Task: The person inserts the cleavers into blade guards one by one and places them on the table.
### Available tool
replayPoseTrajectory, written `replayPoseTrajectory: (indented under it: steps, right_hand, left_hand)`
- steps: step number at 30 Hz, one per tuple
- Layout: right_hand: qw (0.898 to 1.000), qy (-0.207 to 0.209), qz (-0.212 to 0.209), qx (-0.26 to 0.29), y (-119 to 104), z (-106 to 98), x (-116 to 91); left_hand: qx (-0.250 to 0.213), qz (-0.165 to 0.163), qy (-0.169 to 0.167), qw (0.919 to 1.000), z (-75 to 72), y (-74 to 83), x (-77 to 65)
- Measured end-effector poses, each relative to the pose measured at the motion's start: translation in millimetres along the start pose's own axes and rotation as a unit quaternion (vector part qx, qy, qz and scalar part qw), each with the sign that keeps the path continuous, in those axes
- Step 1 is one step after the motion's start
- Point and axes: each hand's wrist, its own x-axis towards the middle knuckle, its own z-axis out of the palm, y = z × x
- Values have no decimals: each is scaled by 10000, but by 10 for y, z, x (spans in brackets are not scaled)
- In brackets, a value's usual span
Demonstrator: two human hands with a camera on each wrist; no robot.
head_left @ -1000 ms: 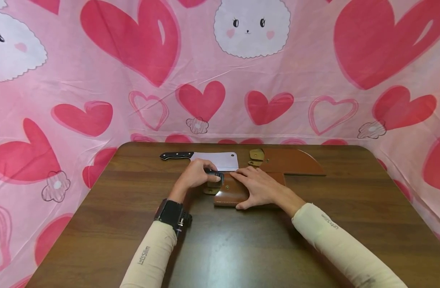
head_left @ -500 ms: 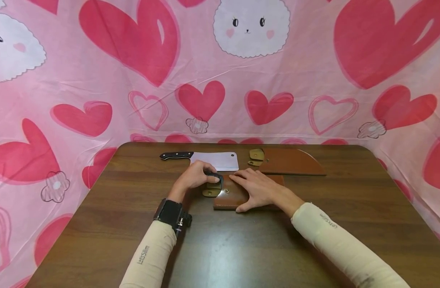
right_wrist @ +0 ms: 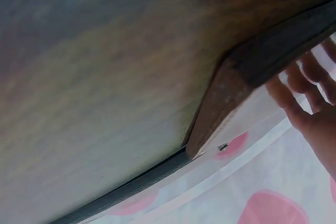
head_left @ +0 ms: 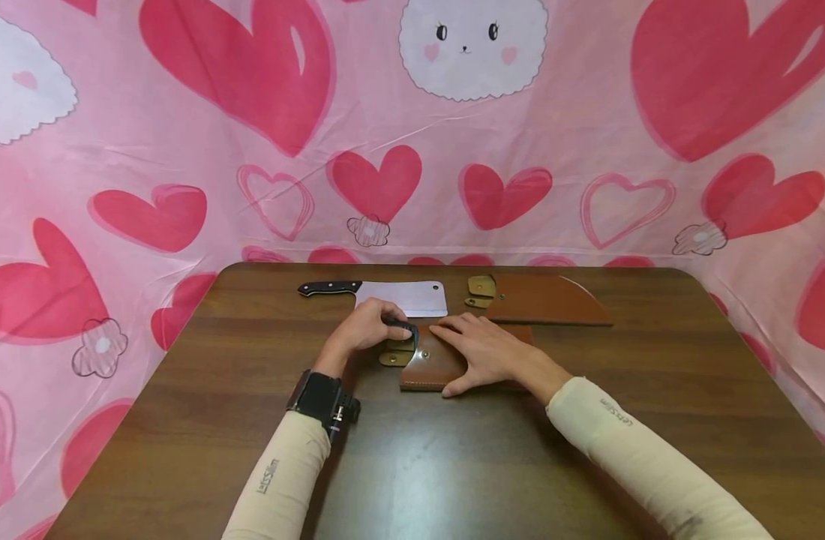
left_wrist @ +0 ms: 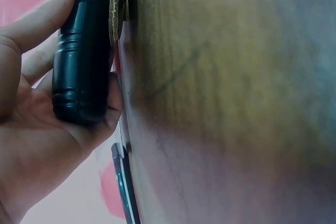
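A brown leather knife sheath (head_left: 429, 373) lies flat at the table's middle, with open snap straps (head_left: 394, 359) at its left end. My left hand (head_left: 367, 328) holds a black ridged handle (left_wrist: 81, 72) between thumb and fingers, right at the mouth of the sheath. Any blade beyond the handle is hidden by the leather. My right hand (head_left: 487, 351) rests on top of the sheath with fingers spread, the thumb at its near edge. In the right wrist view, the fingers lie along the sheath's edge (right_wrist: 223, 98).
Just behind my left hand lies a cleaver (head_left: 402, 294), its black handle pointing left. A second brown sheath (head_left: 544, 301) with unfastened straps lies at the back right. The wooden table (head_left: 412, 465) ends at a pink heart-patterned cloth (head_left: 439, 127).
The sheath and the black handle have shifted slightly toward me since the first frame. Both hands keep nearly the same hold, and the head view has tilted down slightly.
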Motion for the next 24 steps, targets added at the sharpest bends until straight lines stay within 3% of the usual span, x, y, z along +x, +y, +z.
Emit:
replayPoseTrajectory:
  steps: [14,24]
  right_hand:
    - [9998,-173,10,-49,-12,-2,-17]
    - [9999,-79,-31,-72,-1,-60,-57]
  left_hand:
    - [152,196,-165,9996,-15,21,-3]
    - [69,376,-182,9991,-23,3,-5]
